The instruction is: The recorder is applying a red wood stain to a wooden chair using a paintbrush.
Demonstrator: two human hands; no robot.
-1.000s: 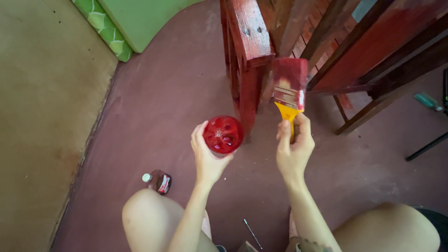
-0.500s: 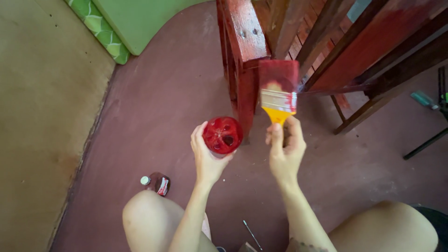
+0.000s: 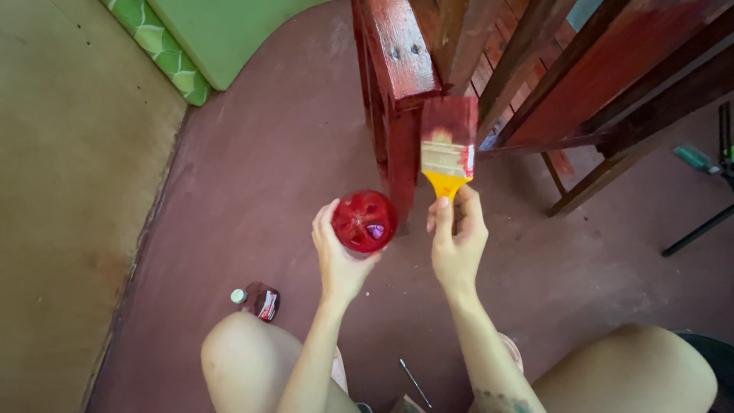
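My left hand [image 3: 339,256] holds a small cup of red paint [image 3: 365,221], seen from above. My right hand [image 3: 456,241] grips the yellow handle of a wide paintbrush [image 3: 448,149], whose red-soaked bristles rest against the side of a red-painted wooden post [image 3: 396,84]. The post belongs to a wooden furniture frame [image 3: 581,76], partly painted red, standing on the floor in front of me. The cup hangs just left of the post's lower end.
A small dark bottle with a white cap [image 3: 260,300] lies on the reddish floor [image 3: 267,176] by my left knee. A thin metal rod [image 3: 414,382] lies between my knees. A green cushion [image 3: 206,38] sits at the upper left, and dark tripod legs [image 3: 699,229] at the right.
My right hand and the brush have shifted left and slightly up, bringing the bristles closer against the post. The cup in my left hand has stayed nearly still.
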